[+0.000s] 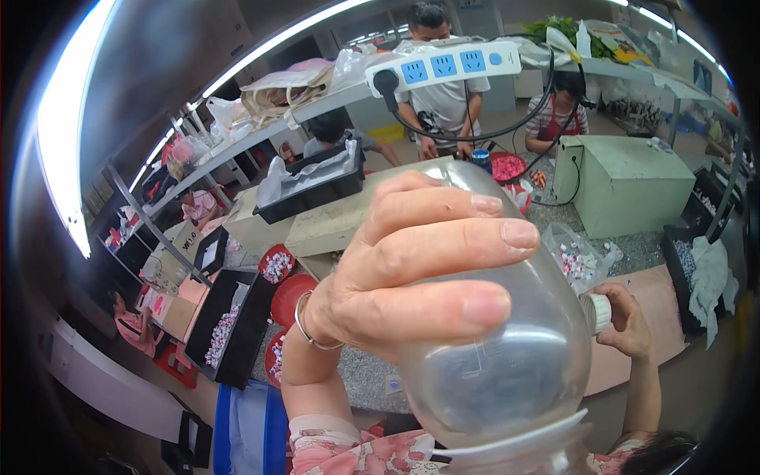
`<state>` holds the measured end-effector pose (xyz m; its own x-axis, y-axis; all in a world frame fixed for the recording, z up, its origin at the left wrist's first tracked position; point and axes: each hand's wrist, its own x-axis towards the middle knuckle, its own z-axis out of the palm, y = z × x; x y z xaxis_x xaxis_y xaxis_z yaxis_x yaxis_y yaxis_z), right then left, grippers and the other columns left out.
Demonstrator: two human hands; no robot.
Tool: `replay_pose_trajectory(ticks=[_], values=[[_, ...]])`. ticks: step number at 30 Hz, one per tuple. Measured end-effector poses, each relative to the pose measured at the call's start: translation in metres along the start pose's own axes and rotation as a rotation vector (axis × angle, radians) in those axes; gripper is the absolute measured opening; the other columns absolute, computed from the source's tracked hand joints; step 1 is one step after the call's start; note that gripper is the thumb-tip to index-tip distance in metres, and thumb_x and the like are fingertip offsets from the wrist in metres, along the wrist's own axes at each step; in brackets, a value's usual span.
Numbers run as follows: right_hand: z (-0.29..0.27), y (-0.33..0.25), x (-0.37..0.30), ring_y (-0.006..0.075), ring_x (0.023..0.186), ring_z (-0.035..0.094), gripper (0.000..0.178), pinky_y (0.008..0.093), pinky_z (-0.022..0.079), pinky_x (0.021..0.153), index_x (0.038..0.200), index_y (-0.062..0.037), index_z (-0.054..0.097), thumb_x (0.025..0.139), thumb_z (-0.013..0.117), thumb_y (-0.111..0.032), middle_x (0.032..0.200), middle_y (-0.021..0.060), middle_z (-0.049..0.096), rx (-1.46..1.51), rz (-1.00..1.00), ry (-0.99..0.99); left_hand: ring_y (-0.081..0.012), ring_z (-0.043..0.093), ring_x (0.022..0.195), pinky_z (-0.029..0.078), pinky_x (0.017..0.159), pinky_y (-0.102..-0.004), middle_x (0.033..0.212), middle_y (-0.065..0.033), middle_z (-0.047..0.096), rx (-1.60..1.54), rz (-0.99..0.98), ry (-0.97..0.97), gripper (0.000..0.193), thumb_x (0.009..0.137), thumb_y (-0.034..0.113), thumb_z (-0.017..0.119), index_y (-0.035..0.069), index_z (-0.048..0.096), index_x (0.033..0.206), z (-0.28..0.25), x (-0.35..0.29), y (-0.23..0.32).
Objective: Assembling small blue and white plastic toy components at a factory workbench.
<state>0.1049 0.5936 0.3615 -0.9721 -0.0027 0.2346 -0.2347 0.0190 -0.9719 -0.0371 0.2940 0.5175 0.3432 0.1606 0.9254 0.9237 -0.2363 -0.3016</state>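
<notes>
A large clear plastic bottle (507, 380) fills the middle of the view, tilted and very close. My left hand (427, 269) is wrapped over it from the left, its fingers lying across the upper part; a metal bangle is on the wrist. On the bottle's right side sits a ribbed white cap (602, 313). My right hand (631, 324) holds this cap between thumb and fingers, some of them hidden. A pale ring (518, 437) circles the bottle near the lower edge of the picture. Inside the bottle I make out no contents.
Beyond the bottle, a power strip (443, 68) hangs along a shelf. A pale green metal box (633, 184) stands at the right. Black trays (229, 324) and red bowls (291, 299) with small pieces lie left. A blue bin (226, 427) stands below. Several people work around.
</notes>
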Motion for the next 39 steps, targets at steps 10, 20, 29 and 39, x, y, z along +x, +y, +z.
replay_pose_trajectory(ticks=[10,20,29,39], values=[[0.037,-0.09,0.03,0.0305,0.102,0.06,0.081,0.0389,0.048,0.087,0.126,-0.0028,0.053,0.063,0.085,-0.04,0.117,0.02,0.058,-0.534,-0.608,-0.132,-0.0345,0.052,0.111,0.037,0.097,-0.0436,0.125,-0.0175,0.053,-0.633,-0.96,-0.478,0.098,0.053,0.026,0.087,-0.002,0.041,0.136,0.026,-0.125,0.04],[0.059,-0.085,0.037,0.0333,0.1,0.059,0.046,0.0386,0.053,0.084,0.111,-0.014,0.069,0.066,0.077,-0.006,0.121,0.0152,0.059,-0.889,-0.47,-0.704,-0.0339,0.043,0.128,0.031,0.109,-0.0416,0.138,-0.0199,0.043,-0.981,-1.109,-0.677,0.111,0.053,0.031,0.086,-0.002,0.03,0.143,0.045,-0.182,0.064],[0.074,-0.085,0.027,0.0284,0.069,0.06,0.056,0.039,0.044,0.06,0.103,-0.002,0.062,0.07,0.078,-0.043,0.083,0.0101,0.06,-1.178,-0.018,-0.463,-0.0318,0.048,0.122,0.036,0.105,-0.04,0.132,-0.0192,0.047,-0.888,-1.084,-0.634,0.109,0.057,0.037,0.087,-0.004,0.032,0.142,0.055,-0.175,0.071],[0.063,-0.065,0.034,0.0305,0.081,0.061,0.067,0.0376,0.05,0.067,0.122,0.0011,0.056,0.072,0.078,-0.037,0.098,0.0164,0.058,-0.935,-0.333,-0.377,-0.0364,0.049,0.112,0.038,0.097,-0.0421,0.122,-0.0206,0.049,-0.817,-1.059,-0.532,0.104,0.055,0.028,0.083,-0.003,0.032,0.139,0.062,-0.173,0.065]])
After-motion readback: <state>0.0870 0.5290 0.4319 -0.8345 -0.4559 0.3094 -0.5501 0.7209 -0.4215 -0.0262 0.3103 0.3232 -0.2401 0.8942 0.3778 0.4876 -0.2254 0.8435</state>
